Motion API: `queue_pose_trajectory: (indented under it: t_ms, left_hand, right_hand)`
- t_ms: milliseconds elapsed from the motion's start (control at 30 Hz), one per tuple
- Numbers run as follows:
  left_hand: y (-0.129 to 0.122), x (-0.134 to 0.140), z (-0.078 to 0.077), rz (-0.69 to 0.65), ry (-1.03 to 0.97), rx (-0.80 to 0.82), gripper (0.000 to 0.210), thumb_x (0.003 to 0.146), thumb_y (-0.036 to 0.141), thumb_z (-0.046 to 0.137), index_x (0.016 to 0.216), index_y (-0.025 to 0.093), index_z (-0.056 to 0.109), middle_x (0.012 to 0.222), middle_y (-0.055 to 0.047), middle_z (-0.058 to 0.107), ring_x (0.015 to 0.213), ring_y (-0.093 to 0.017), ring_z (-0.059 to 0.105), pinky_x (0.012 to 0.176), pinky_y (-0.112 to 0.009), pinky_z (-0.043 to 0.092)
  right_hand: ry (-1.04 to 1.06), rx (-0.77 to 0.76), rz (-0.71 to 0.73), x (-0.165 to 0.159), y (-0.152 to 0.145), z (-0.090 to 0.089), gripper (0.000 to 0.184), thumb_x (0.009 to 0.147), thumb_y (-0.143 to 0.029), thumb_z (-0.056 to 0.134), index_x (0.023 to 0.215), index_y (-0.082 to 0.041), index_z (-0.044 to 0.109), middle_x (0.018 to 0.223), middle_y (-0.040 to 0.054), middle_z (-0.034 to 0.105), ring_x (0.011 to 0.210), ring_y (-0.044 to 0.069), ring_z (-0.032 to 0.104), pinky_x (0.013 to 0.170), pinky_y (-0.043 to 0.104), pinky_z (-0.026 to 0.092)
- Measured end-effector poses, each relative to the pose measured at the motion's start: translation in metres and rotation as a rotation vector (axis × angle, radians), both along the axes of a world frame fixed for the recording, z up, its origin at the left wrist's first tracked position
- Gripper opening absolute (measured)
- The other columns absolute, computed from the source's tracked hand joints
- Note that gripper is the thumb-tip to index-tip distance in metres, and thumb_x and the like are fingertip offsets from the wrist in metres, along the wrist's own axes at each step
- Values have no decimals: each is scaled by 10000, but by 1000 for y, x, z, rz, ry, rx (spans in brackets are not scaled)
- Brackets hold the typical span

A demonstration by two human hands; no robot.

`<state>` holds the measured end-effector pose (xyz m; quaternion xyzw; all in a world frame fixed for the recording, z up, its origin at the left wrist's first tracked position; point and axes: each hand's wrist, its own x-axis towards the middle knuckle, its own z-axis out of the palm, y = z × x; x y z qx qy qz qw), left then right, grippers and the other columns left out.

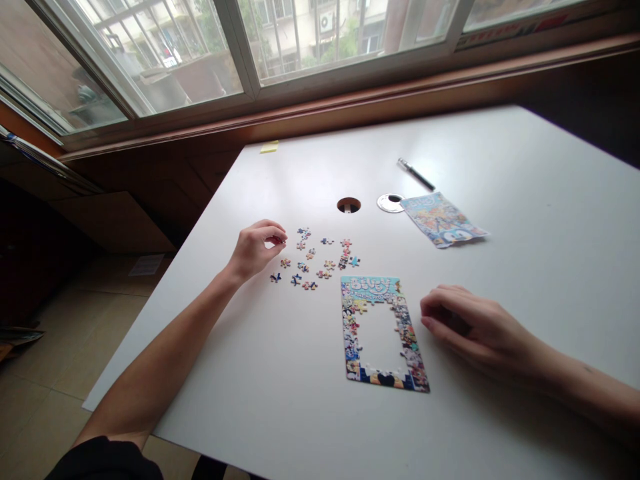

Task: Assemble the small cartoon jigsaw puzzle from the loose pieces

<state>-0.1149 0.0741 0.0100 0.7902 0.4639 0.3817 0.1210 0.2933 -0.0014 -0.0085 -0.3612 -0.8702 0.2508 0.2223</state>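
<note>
My left hand [257, 250] is at the left of the loose pieces, thumb and forefinger pinched together on a small puzzle piece [285, 241], mostly hidden by the fingertips. Several loose puzzle pieces [311, 253] lie scattered just right of it. Nearer to me is a jigsaw puzzle [385, 287] with its border assembled around an open middle; the white tabletop shows through. Beside the puzzle's right edge, my right hand [470, 327] rests with fingers curled in towards the thumb. Nothing shows in its grasp.
A crumpled picture sheet [443, 219] lies at the back right, by a dark pen [417, 174]. A round hole [349, 205] opens in the white table [240, 373], with a metal ring cover [390, 203] beside it. A yellow sticker [269, 147] marks the far edge below the window.
</note>
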Motion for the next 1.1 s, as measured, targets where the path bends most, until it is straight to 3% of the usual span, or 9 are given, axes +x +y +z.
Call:
queue_pose_trajectory:
  t_ms: [500, 1100]
  left_hand:
    - [-2, 0, 4, 56, 113, -1, 201, 767, 230, 784, 788, 168, 594, 839, -25, 624, 708, -125, 597, 649, -282, 540]
    - [-2, 0, 5, 60, 108, 9, 197, 779, 255, 775, 803, 170, 600, 842, -29, 625, 721, -134, 607, 655, -290, 549]
  right_hand:
    - [-4, -20, -11, 0, -1, 0, 24, 933, -217, 538, 916, -234, 532, 765, 15, 567, 691, 168, 494, 658, 314, 428]
    - [-7, -14, 2, 0, -1, 1, 23, 926, -213, 541, 924, -235, 535, 768, 21, 573, 687, 175, 501, 659, 320, 433]
